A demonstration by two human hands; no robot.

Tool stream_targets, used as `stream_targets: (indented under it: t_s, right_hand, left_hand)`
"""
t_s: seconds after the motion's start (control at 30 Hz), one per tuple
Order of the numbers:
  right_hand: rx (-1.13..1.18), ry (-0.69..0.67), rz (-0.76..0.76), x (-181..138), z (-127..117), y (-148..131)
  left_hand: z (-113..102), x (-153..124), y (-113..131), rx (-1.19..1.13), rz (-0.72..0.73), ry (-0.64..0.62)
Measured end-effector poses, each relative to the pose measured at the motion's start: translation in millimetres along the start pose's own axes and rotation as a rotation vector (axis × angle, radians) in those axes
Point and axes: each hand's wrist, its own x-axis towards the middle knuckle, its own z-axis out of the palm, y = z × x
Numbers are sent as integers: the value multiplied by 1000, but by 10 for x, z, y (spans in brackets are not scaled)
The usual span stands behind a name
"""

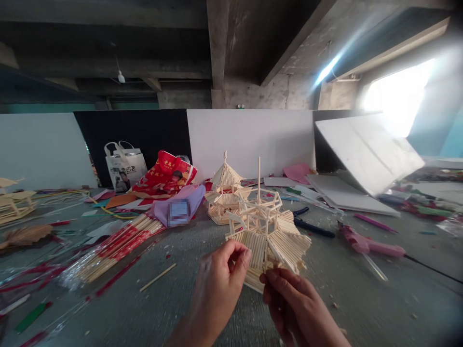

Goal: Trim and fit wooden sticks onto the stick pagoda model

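Observation:
A pavilion model [253, 243] made of thin wooden sticks stands on the grey surface in front of me, with a flared lower roof, an open frame above and one tall upright stick. My left hand [226, 270] is closed in a pinch before the roof's left front; anything between its fingertips is hidden. Near the front edge, my right hand [292, 299] also pinches, its fingertips by the model; what it holds is too small to make out. A finished-looking stick pagoda [226, 188] with a pointed roof stands just behind.
To the right lie a pink glue gun [372, 243], dark-handled pliers [314, 226] and a purple pen [376, 223]. Bundled sticks [119, 246] in clear wrapping and a loose stick [158, 277] lie left. Behind are a red bag [162, 176], a white tote [126, 168] and white boards [369, 149].

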Motion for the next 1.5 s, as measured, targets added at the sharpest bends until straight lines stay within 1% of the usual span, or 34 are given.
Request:
stream_targets:
  t_s: [0.27, 0.43, 0.6, 0.8, 1.0, 1.13, 1.27, 1.5]
  right_hand:
    - [47, 8, -9, 7, -9, 17]
    - [73, -52, 30, 43, -37, 39]
    - [110, 4, 23, 67, -14, 55]
    - [110, -37, -18, 96, -30, 107]
    - [110, 3, 19, 89, -5, 58]
    - [149, 12, 13, 76, 14, 43]
    - [194, 27, -8, 74, 6, 64]
    - [162, 22, -7, 68, -1, 68]
  left_hand:
    - [-8, -18, 1, 20, 14, -5]
    - [-18, -20, 46, 32, 1, -1]
    - [2, 8, 76, 35, -6, 0]
    - [56, 9, 15, 6, 15, 22]
    - [55, 14, 17, 22, 7, 1]
    - [35, 11, 42, 39, -5, -23]
    - [46, 10, 35, 10, -15, -11]
    - [28, 6, 50, 33, -19, 0]
